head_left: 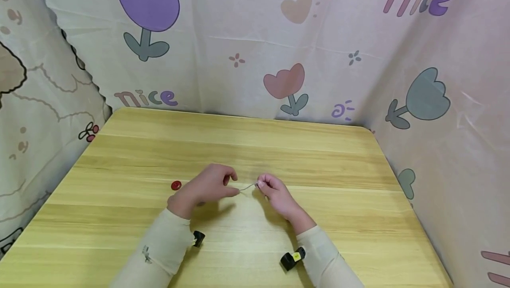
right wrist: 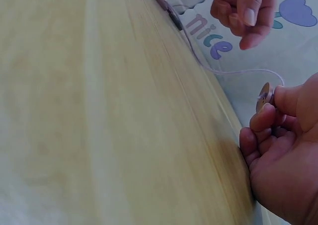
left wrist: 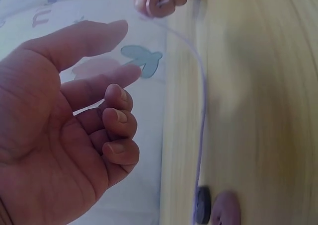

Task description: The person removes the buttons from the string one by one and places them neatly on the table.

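Thumb and fingers of my right hand (head_left: 279,197) pinch a brown button (right wrist: 265,97), which also shows in the left wrist view. A thin pale string (right wrist: 233,72) runs from this button toward the left side of the table. My left hand (head_left: 211,184) hovers beside the string, thumb and index finger apart, the other fingers loosely curled, nothing between them. To the left of that hand a red button (head_left: 176,185) lies on the table. In the left wrist view a dark button (left wrist: 202,205) and a reddish button (left wrist: 227,210) lie by the string.
The wooden table (head_left: 239,146) has a printed cloth (head_left: 247,22) hanging behind it and along both sides. Small black wrist cameras (head_left: 292,259) stick out from the sleeves. Another small dark thing (head_left: 201,204) is partly covered by my left wrist.
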{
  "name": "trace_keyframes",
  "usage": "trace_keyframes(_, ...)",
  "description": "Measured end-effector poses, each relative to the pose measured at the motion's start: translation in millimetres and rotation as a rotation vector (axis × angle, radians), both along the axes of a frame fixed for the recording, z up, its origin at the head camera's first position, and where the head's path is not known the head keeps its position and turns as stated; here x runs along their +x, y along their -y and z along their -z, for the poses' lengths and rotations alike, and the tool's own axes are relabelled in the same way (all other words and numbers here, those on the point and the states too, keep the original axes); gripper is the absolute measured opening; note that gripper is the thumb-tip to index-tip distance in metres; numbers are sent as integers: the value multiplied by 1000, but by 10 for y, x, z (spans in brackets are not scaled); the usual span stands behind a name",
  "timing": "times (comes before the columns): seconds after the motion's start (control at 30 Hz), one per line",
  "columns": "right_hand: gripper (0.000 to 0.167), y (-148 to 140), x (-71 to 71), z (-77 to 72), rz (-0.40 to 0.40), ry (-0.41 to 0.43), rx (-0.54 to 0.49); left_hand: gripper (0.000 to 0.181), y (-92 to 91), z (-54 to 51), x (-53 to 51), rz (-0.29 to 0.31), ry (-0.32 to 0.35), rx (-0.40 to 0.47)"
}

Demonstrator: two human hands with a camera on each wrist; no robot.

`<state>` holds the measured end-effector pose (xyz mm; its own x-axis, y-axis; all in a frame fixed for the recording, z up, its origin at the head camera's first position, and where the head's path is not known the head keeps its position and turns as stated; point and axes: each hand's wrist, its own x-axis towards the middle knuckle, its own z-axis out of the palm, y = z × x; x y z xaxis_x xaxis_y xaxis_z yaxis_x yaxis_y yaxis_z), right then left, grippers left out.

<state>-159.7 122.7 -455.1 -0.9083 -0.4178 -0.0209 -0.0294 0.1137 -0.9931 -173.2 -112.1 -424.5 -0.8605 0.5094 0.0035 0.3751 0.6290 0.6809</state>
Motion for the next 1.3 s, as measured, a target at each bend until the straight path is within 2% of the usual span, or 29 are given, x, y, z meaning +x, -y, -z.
trace_keyframes(0.33,21,-5,-15,11,-13,-4,-7,12,-238,51,-72,38,-39,-13)
trace_keyframes(0.6,19,-6,-26,35,-11,-23,-4,11,-368,55,-98,45,-51,-58)
trace_keyframes(0.83,18,-26,-125,257,-6,-4,-1,8,-447,81,-107,66,-73,-83)
trace_keyframes(1.0,19,-32,-139,334,9,-17,-5,13,-452,111,-119,67,-92,-68)
trace_keyframes(1.17,17,-35,-128,340,2,-15,-27,16,-436,93,-122,46,-110,-23)
trace_keyframes(1.3,16,-41,-120,329,-20,-3,-58,15,-429,71,-119,57,-109,4)
